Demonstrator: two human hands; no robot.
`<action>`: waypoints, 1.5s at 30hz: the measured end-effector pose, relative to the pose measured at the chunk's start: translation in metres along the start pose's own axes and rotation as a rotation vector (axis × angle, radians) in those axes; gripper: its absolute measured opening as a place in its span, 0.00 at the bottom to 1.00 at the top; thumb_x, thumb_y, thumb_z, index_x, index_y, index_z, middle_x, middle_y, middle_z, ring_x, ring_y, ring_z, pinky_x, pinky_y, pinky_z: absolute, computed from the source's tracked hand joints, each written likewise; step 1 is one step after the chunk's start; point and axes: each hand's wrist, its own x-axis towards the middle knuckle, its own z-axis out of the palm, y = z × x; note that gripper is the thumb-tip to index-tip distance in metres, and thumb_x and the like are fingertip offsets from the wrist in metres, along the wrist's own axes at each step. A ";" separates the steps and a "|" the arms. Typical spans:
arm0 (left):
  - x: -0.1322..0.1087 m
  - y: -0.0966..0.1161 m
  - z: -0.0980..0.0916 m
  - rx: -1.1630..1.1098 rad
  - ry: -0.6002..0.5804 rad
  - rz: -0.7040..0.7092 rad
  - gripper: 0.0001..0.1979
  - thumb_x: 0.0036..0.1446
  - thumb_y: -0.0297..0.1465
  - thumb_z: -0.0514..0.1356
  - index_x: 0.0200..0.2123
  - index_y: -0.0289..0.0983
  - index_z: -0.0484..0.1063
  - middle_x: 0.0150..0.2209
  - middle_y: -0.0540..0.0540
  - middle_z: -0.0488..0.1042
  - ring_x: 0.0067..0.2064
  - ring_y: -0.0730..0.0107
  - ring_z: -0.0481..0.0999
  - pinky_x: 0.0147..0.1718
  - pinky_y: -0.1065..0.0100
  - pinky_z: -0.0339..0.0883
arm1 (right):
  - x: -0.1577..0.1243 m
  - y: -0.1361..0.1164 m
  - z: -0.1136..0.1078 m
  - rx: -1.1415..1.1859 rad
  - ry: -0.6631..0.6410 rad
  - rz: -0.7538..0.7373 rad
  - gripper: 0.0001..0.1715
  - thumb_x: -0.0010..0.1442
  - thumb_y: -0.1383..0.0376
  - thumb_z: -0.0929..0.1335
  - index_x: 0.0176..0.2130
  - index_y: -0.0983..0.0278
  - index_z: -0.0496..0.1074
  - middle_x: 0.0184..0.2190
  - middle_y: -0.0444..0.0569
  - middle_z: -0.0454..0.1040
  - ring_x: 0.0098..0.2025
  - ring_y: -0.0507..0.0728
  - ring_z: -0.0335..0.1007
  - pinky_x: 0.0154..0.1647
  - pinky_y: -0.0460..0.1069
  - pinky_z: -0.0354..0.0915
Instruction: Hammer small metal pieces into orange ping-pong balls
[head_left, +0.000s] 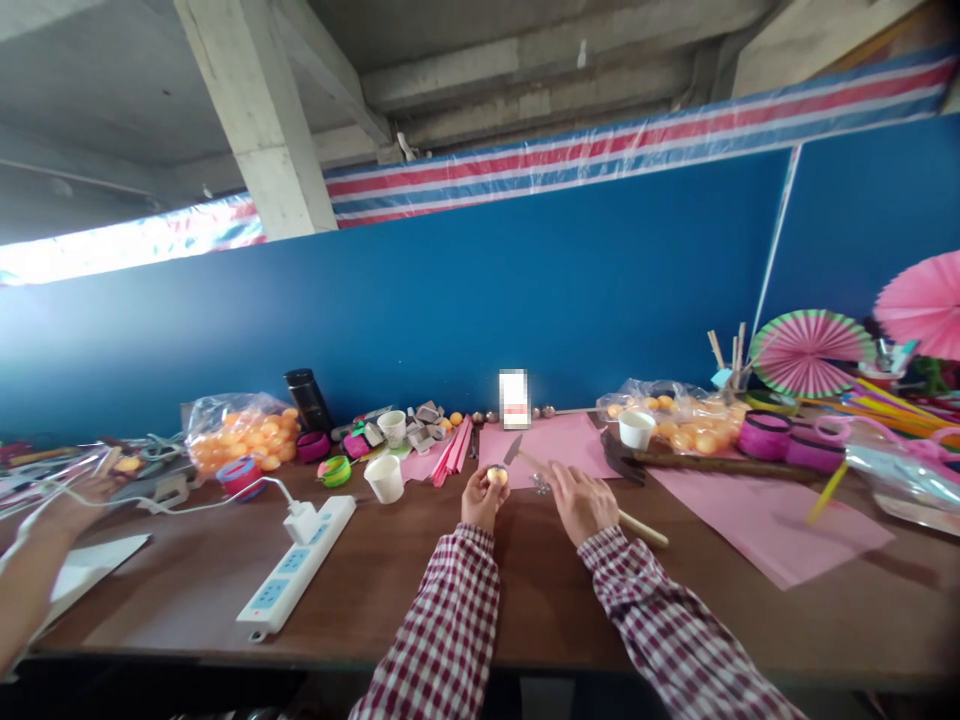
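Observation:
My left hand (484, 498) is closed, pinching a small yellow-orange ball (496, 475) with a dark upper edge between thumb and fingers. To its right, my right hand (583, 500) lies over the wooden handle of a hammer (643, 528), its fingers along the handle and partly hiding it. The hammer's dark metal head (514, 447) points up and left, close to the ball. Small shiny metal pieces (540, 485), too small to name, lie by my right fingertips. Under them is a pink sheet (570, 440).
A white power strip (300, 570) lies left, near paper cups (385, 480). Bags of orange balls (240, 435) stand on both sides. Another person's hand (94, 485) is at far left. Pink paper (780, 530) and paper fans (812, 352) are at right, before a blue partition (525, 280).

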 end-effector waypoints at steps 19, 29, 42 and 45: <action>-0.007 0.006 0.003 0.205 0.035 0.080 0.20 0.35 0.27 0.65 0.36 0.33 0.70 0.32 0.45 0.73 0.29 0.74 0.73 0.29 0.70 0.69 | -0.002 0.001 0.006 -0.018 -0.040 -0.043 0.17 0.61 0.59 0.54 0.42 0.59 0.66 0.27 0.46 0.71 0.27 0.49 0.64 0.31 0.46 0.47; -0.005 0.007 0.002 0.246 0.089 0.122 0.18 0.32 0.21 0.65 0.32 0.34 0.71 0.30 0.46 0.74 0.30 0.72 0.73 0.33 0.69 0.66 | -0.003 -0.003 0.008 -0.007 -0.033 -0.078 0.18 0.61 0.59 0.54 0.42 0.58 0.67 0.27 0.46 0.71 0.28 0.49 0.64 0.31 0.46 0.47; -0.004 0.007 0.002 0.291 0.082 0.156 0.20 0.31 0.20 0.65 0.34 0.35 0.73 0.31 0.46 0.75 0.30 0.71 0.73 0.36 0.67 0.66 | -0.003 -0.003 0.008 -0.006 0.000 -0.070 0.18 0.61 0.60 0.54 0.44 0.59 0.66 0.28 0.46 0.71 0.29 0.50 0.65 0.31 0.46 0.48; -0.005 0.007 0.003 0.303 0.073 0.158 0.19 0.32 0.20 0.64 0.34 0.35 0.73 0.31 0.46 0.75 0.30 0.71 0.73 0.35 0.67 0.66 | -0.003 -0.004 0.008 0.002 -0.007 -0.091 0.18 0.61 0.60 0.54 0.43 0.59 0.67 0.27 0.46 0.71 0.29 0.49 0.65 0.32 0.46 0.48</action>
